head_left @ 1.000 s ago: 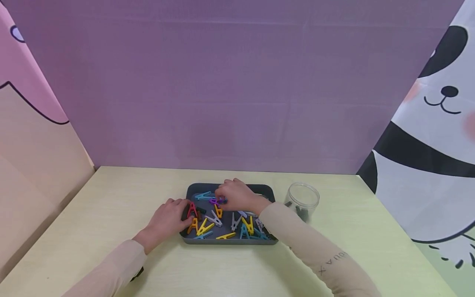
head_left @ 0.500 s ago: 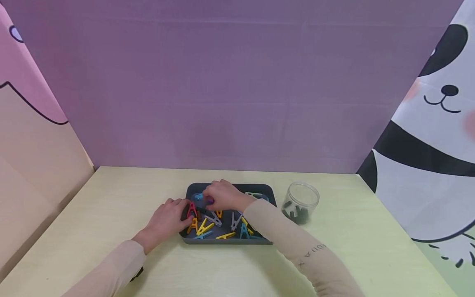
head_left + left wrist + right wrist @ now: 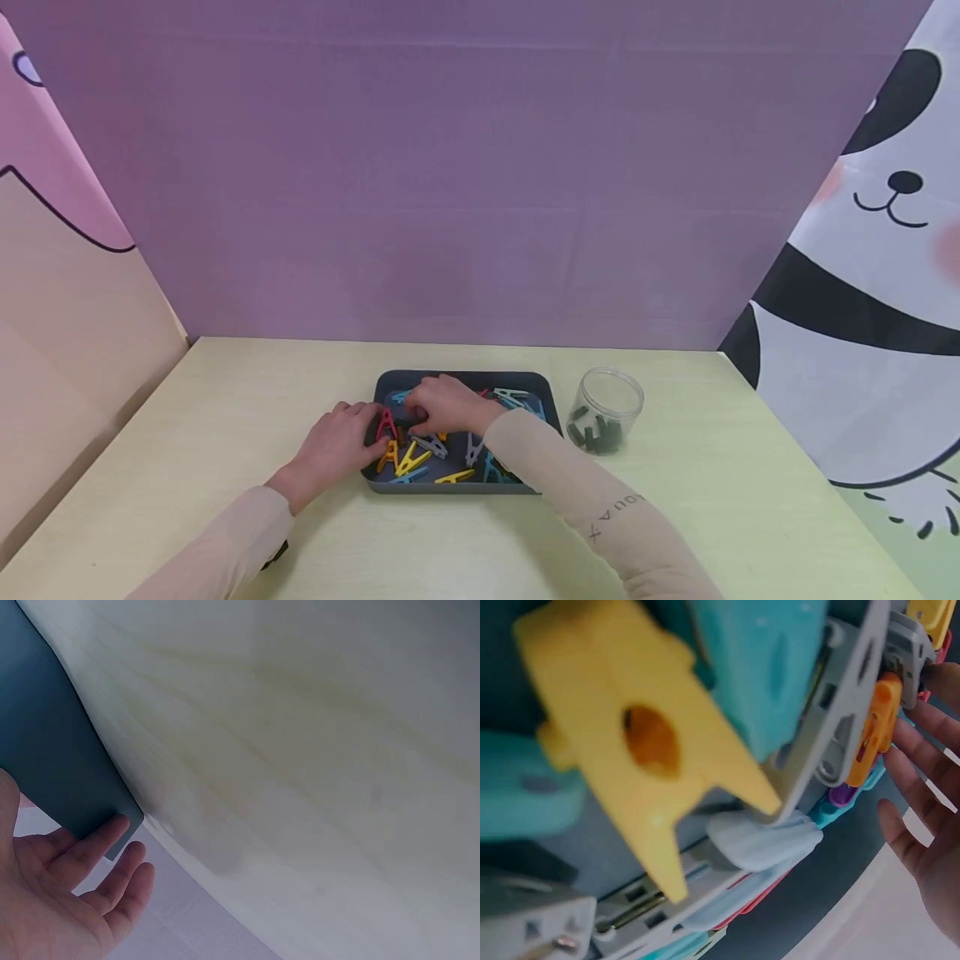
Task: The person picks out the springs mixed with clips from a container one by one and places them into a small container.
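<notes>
A dark grey tray of colourful plastic clothespins stands on the table. At its left end my left hand holds the wall, its thumb by the rim and its fingers against the outside. A red clothespin lies close to that thumb. My right hand reaches over the tray's back left, fingers slightly bent and apart. Close by its fingertips, the right wrist view shows a grey clothespin and an orange one. Nothing is visibly held there; its thumb tip is hidden in that view.
Right of the tray stands a clear open jar with several dark clothespins inside. Yellow clothespins lie near the tray's front wall. A purple backdrop rises behind the table.
My right hand has moved left across the tray, and the purple clothespin is hidden from the head view. More of the jar's contents shows. My left hand has stayed at the tray's left end.
</notes>
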Motion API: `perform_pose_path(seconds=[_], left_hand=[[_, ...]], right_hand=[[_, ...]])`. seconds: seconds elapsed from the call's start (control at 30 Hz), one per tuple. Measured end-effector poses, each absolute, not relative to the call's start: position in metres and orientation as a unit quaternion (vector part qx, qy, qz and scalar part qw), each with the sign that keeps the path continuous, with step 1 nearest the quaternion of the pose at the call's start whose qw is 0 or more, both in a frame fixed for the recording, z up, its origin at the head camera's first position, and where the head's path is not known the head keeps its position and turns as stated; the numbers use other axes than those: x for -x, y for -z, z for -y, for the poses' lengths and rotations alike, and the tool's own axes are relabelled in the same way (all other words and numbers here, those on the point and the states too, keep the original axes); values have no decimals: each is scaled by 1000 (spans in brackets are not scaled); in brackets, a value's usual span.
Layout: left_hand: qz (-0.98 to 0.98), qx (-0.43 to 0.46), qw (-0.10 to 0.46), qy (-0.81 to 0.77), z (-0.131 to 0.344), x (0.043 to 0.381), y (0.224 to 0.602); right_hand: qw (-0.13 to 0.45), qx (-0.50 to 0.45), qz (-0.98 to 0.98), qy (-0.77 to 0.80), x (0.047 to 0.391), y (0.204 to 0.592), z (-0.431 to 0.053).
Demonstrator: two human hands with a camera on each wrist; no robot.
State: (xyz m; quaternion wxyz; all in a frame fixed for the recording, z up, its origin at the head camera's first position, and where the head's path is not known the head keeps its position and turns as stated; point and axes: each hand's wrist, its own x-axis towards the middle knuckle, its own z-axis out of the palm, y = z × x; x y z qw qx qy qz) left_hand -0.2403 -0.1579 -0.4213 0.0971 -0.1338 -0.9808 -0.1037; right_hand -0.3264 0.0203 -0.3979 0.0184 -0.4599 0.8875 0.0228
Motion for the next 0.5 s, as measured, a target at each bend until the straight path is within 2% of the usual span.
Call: perform_pose_path(seconds=[0.5], left_hand=[[979, 141, 106, 101, 160, 241, 422]], right_hand=[[10, 454, -890, -41, 326, 402, -15]])
